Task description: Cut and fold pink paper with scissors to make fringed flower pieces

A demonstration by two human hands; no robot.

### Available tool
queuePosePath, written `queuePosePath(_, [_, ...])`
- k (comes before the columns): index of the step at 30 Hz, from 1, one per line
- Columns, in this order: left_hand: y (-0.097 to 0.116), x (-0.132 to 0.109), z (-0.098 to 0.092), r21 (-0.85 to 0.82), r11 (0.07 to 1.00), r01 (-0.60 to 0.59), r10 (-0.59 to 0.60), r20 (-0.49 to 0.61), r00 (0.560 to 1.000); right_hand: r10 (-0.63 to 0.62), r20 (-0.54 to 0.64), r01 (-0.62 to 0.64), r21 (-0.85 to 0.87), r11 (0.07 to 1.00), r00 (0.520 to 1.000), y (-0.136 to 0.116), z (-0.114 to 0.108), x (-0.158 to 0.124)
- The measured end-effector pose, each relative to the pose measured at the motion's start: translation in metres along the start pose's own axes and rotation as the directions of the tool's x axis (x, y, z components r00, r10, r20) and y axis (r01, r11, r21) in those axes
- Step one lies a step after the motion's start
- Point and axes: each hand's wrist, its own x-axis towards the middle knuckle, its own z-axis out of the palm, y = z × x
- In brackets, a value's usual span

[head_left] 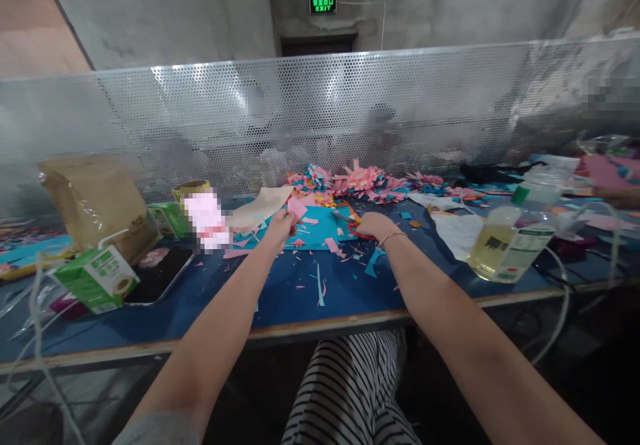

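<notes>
A small piece of pink paper [298, 210] is standing out of the fingers of the left hand [283, 225], which is pinching it above a blue sheet [320, 224]. The right hand [375, 225] is gripping red-handled scissors [361, 234], their blades pointing toward the pink paper without touching it; whether the blades are parting is too small to tell. The person seems to be cutting paper, pausing between snips perhaps. The next cut would be calling for a steady left pinch while the blades are meeting the paper's edge, clear of the fingertips. Pink and blue scraps are littering the blue desk [280, 302] around the sheet. Behind it, fringed paper bunches [363, 178] are lying before a perforated screen [310, 105]. Farther right, a bottle [513, 232] is holding yellowish liquid.
</notes>
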Motion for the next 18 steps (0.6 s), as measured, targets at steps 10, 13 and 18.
queuePosePath(10, [0.01,-0.009,0.002,-0.034,0.999,0.035,-0.036,-0.028,0.999,0.07,-0.242,-0.034,0.147,0.989,0.968,-0.005,-0.003,-0.005])
queuePosePath(13, [0.01,-0.007,0.001,-0.059,0.998,-0.005,-0.001,-0.103,0.995,0.087,-0.262,-0.036,0.195,0.98,0.961,-0.004,-0.007,-0.005])
queuePosePath(18, [0.006,-0.004,-0.003,-0.124,0.99,-0.071,0.062,-0.077,0.995,-0.022,-0.247,0.11,0.351,0.93,0.969,-0.015,-0.01,-0.005])
